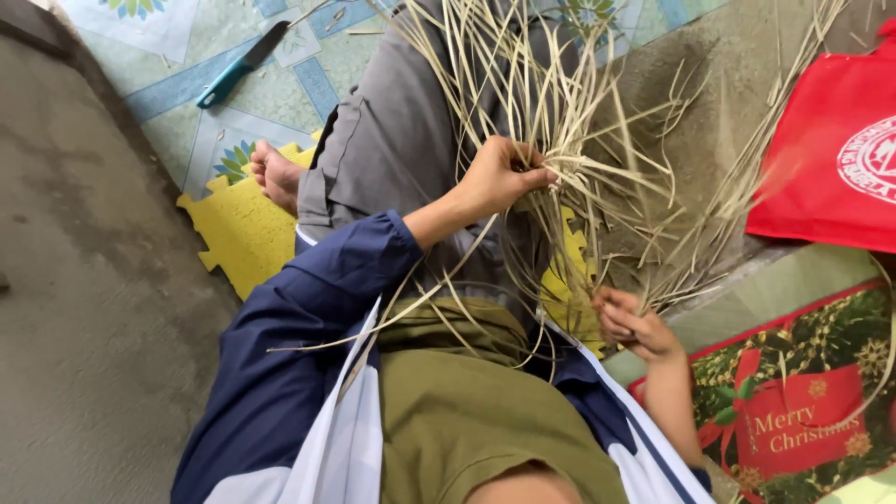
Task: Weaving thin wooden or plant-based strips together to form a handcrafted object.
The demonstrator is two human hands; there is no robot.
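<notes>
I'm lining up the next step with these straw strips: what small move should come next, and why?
Probably draw the right hand back to pull its pinched strip taut. The left hand grips the bunched pale straw strips where they cross, while loose ends fan out untidily across the lap.
</notes>
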